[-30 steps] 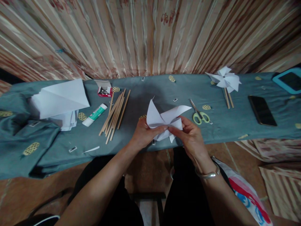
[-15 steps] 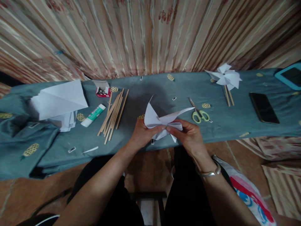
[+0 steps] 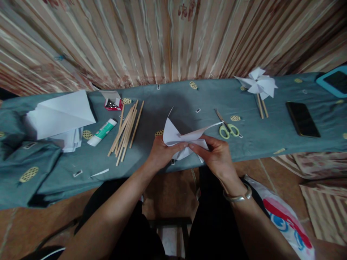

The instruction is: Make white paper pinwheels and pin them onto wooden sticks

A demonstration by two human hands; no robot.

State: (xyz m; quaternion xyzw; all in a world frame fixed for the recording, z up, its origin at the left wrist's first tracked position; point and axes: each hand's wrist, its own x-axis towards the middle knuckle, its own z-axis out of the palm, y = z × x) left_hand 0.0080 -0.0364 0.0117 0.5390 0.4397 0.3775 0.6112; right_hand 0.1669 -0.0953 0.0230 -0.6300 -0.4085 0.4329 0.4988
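Note:
Between my hands is a white paper pinwheel [image 3: 176, 135], its blades partly folded in toward the middle and its tips standing up. My left hand [image 3: 162, 151] grips it from the left, thumb pressed near the centre. From the right, my right hand [image 3: 214, 153] pinches it, and the two thumb tips almost meet over the centre. The fingers under the paper are hidden. Green-handled scissors [image 3: 227, 129] lie just beyond my right hand. Left of my left hand rests a loose pile of wooden sticks [image 3: 127, 131].
The table's teal cloth [image 3: 179, 101] carries a glue stick [image 3: 102, 132], a small red box [image 3: 113, 103] of metal pins, and stacked white paper [image 3: 65, 113]. Pinwheels on sticks [image 3: 258, 85], a black phone [image 3: 303, 119] and a blue-framed device [image 3: 334, 82] lie at right. A curtain [image 3: 151, 39] hangs behind.
My right thumb has pressed the near paper fold flatter toward the centre, close to my left thumb. The whole view has shifted slightly, with table things appearing a little further left.

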